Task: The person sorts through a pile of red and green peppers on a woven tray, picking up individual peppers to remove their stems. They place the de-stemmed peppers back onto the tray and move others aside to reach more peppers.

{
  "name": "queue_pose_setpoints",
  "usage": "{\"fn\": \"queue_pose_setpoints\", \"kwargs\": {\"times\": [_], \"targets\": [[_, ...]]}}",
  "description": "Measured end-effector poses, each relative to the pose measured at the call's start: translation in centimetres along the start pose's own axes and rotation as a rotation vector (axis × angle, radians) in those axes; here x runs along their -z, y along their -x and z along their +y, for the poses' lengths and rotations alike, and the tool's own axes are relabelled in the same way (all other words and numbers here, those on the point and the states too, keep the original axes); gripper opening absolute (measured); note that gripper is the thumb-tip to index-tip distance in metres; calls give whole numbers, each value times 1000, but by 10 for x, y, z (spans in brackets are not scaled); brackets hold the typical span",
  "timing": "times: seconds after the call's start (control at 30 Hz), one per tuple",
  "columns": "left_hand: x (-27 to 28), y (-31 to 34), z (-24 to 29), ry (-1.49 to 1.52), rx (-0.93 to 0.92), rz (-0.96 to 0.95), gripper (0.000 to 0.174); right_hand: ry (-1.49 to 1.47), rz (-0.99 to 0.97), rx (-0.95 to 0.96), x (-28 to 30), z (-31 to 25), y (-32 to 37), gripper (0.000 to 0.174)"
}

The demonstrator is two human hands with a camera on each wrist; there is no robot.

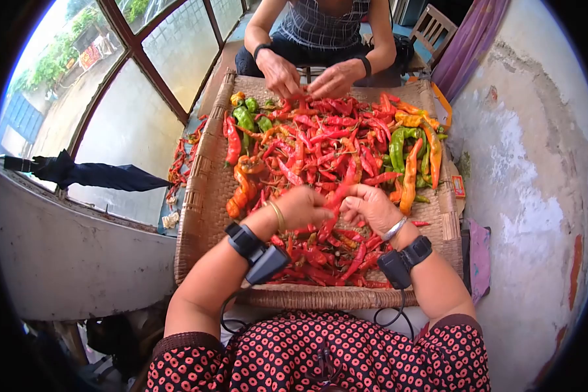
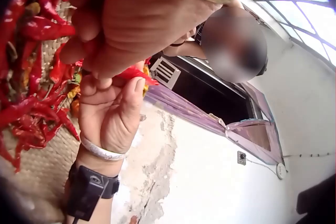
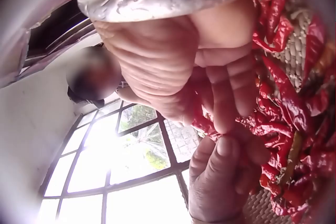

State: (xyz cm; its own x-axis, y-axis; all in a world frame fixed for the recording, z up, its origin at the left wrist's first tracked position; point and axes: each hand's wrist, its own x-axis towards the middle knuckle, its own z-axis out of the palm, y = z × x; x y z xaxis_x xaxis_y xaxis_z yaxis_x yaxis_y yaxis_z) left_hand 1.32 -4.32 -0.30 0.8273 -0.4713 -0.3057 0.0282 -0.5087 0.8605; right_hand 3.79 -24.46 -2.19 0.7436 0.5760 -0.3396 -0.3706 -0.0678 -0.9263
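Over the near part of a heap of red chili peppers (image 1: 330,140), my two hands meet at one red chili pepper (image 1: 336,198). My left hand (image 1: 300,210) curls its fingers and pinches it from the left. From the other side my right hand (image 1: 372,208) grips it between thumb and fingers. In the left wrist view the red chili pepper (image 2: 137,74) shows its tip past the right thumb. Fingers hide most of the red chili pepper (image 3: 203,121) in the right wrist view. The heap lies on a flat woven tray (image 1: 202,196).
Across the tray another person's hands (image 1: 330,80) work at the heap's far edge. Green peppers (image 1: 398,149) and orange peppers (image 1: 411,176) lie at the right, more green peppers (image 1: 244,119) at the left. A folded umbrella (image 1: 104,175) hangs by the window; a wall (image 1: 522,196) rises at right.
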Motion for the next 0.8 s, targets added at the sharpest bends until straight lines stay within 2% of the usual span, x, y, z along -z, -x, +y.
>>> {"fn": "queue_pose_setpoints", "kwargs": {"times": [0.03, 0.07, 0.1, 0.13, 0.17, 0.23, 0.3, 0.33, 0.37, 0.43, 0.5, 0.53, 0.57, 0.63, 0.67, 0.7, 0.77, 0.8], "targets": [[9, 1, 3, 51, -55, 115, 24, 91, 20, -19, 2, 0, 0, 27], [19, 3, 8, 86, 101, 187, 24, 251, 21, -15, 3, -2, -2, 27], [21, -1, -3, 416, 0, 319, 23, 408, 17, -19, 3, -1, -1, 27], [25, -6, -8, 463, -64, 446, 24, 415, -4, -38, 3, 0, 1, 25], [25, -6, -9, 454, -127, 597, 27, 410, -5, -48, 5, 4, -1, 25], [26, -8, -24, 186, -84, 678, 29, 690, -90, 127, 8, 12, -4, 24], [17, -9, -36, -198, -291, 588, 31, 767, -70, 134, 7, 4, -1, 22], [15, -2, -19, -240, -7, 284, 31, 750, -68, 119, 9, 1, 0, 21], [3, -6, -31, -372, -117, 225, 33, 732, -64, 103, 12, -3, 1, 20], [-10, -6, -23, -528, -133, 61, 33, 944, -5, 224, 16, -13, 7, 21], [-21, -12, -35, -612, -179, 46, 32, 1211, -42, 327, 20, -22, 17, 22], [-24, -15, -37, -625, -182, 42, 32, 1304, -104, 242, 20, -29, 24, 27], [-25, -17, -39, -639, -187, 39, 31, 1302, -97, 243, 21, -28, 30, 27], [-28, -20, -34, -665, -142, 15, 30, 1393, -383, 20, 25, -26, 41, 27], [-32, -25, -41, -650, -218, 153, 29, 1303, -490, -13, 29, -21, 46, 25], [-33, -27, -41, -632, -294, 292, 29, 1302, -483, -14, 29, -17, 50, 25], [-33, -30, -42, -754, -326, 261, 29, 972, -509, -592, 24, -6, 61, 22], [-36, -30, -43, -813, -322, 266, 30, 967, -546, -625, 23, 0, 63, 23]]}}
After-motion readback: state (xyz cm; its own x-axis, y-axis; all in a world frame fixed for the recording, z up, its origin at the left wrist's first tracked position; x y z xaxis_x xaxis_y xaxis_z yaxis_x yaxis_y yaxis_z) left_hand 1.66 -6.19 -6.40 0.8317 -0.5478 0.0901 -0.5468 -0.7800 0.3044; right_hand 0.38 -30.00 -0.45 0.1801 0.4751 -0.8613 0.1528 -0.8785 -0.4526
